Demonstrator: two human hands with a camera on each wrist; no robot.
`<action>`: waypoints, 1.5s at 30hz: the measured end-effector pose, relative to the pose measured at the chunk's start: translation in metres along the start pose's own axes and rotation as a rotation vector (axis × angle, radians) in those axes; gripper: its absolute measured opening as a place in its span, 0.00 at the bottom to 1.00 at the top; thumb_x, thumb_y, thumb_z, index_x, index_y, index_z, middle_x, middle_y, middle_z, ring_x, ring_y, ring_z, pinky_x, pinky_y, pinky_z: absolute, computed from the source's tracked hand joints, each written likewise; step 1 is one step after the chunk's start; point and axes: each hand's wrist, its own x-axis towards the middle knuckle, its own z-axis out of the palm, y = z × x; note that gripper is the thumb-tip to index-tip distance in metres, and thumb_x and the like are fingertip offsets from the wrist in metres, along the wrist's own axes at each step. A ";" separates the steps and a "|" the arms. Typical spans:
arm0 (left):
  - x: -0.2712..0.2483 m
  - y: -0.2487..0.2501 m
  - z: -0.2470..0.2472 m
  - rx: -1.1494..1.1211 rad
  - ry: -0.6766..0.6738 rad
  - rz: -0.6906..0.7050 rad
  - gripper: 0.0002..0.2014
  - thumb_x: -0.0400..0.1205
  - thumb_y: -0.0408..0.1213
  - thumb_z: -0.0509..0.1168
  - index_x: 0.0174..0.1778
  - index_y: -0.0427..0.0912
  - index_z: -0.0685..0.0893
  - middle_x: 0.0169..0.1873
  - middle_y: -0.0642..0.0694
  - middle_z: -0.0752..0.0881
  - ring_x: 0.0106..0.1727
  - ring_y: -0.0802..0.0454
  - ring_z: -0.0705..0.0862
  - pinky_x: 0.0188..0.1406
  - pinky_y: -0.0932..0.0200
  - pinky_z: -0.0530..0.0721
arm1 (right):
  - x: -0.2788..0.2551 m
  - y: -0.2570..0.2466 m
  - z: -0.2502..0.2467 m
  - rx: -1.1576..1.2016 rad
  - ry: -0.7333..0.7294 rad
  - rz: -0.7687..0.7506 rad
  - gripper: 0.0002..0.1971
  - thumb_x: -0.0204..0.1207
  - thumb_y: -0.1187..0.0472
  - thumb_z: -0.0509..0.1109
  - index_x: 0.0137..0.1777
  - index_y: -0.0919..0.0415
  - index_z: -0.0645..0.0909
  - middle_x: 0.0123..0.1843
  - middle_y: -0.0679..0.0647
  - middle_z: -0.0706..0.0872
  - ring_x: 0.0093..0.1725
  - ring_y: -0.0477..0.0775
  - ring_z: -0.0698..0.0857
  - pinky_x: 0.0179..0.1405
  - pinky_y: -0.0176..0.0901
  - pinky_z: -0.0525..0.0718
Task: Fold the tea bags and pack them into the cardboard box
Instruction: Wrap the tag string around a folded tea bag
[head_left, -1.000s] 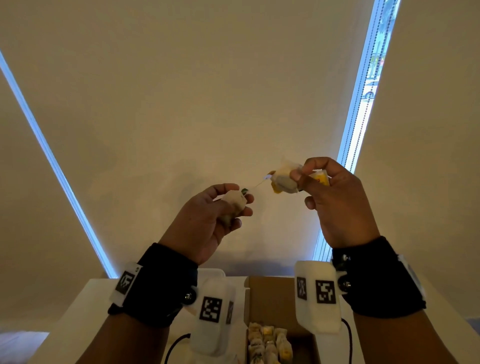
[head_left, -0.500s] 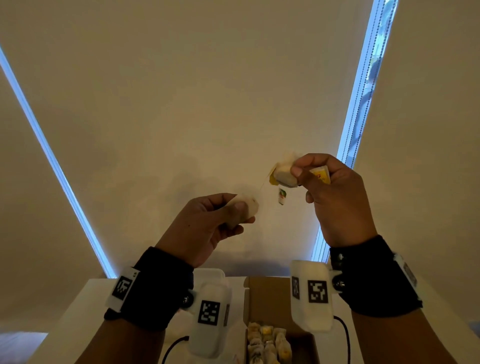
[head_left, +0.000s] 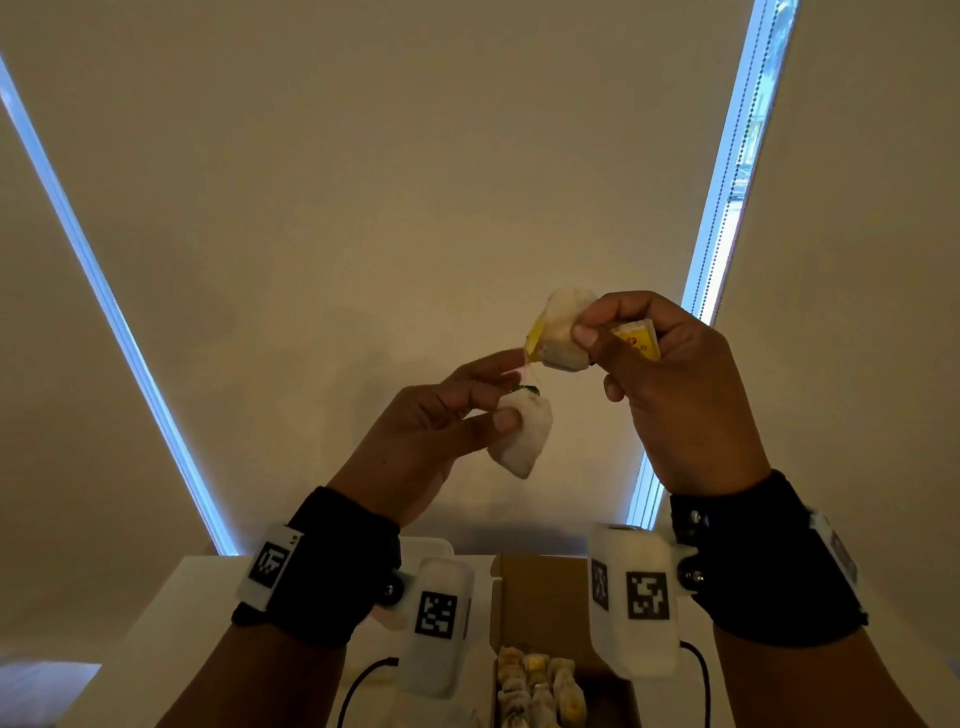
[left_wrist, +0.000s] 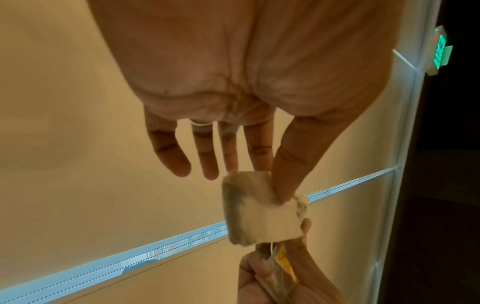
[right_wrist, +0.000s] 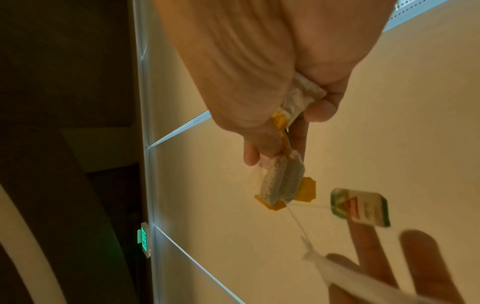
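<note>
Both hands are raised above the table. My left hand (head_left: 498, 400) pinches a white tea bag (head_left: 522, 439) between thumb and index finger; its other fingers are spread straight in the left wrist view, where the tea bag (left_wrist: 262, 209) hangs below the thumb. My right hand (head_left: 613, 338) grips a bundle of tea bags (head_left: 563, 338) with yellow tags (head_left: 636, 338). A thin string (right_wrist: 298, 222) runs from that bundle (right_wrist: 281, 181) toward the left hand, and a green and red paper tag (right_wrist: 359, 207) lies against a left finger. The open cardboard box (head_left: 540, 597) sits below with folded tea bags (head_left: 540, 686) inside.
The box stands on a white table (head_left: 171, 623) near the bottom edge. A white container (head_left: 431, 551) sits left of the box, partly behind my wrist camera. Beige roller blinds with bright window gaps (head_left: 737, 156) fill the background.
My left hand has risen and moved right, close under the right hand's bundle, its tea bag now hanging lower from the pinch. The small tag that dangled from the bundle now lies at my left fingers.
</note>
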 end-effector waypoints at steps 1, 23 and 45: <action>0.001 0.000 0.002 0.004 0.010 0.022 0.11 0.74 0.41 0.78 0.47 0.37 0.93 0.66 0.42 0.87 0.71 0.43 0.84 0.68 0.49 0.83 | 0.000 -0.002 0.000 0.007 -0.009 -0.008 0.07 0.79 0.67 0.75 0.45 0.53 0.88 0.42 0.44 0.90 0.33 0.46 0.80 0.29 0.36 0.79; 0.007 0.033 0.017 0.605 0.590 0.320 0.11 0.75 0.32 0.80 0.50 0.47 0.91 0.37 0.55 0.91 0.39 0.60 0.90 0.39 0.66 0.88 | -0.016 0.022 0.026 -0.314 -0.062 -0.133 0.15 0.77 0.66 0.76 0.48 0.41 0.90 0.48 0.34 0.91 0.50 0.35 0.89 0.51 0.27 0.84; 0.005 0.019 0.036 0.832 0.543 0.332 0.09 0.82 0.32 0.74 0.56 0.45 0.85 0.46 0.64 0.87 0.48 0.78 0.85 0.42 0.80 0.81 | -0.018 0.025 0.036 -0.105 -0.050 -0.027 0.15 0.83 0.63 0.71 0.47 0.36 0.86 0.37 0.32 0.90 0.35 0.33 0.85 0.37 0.25 0.80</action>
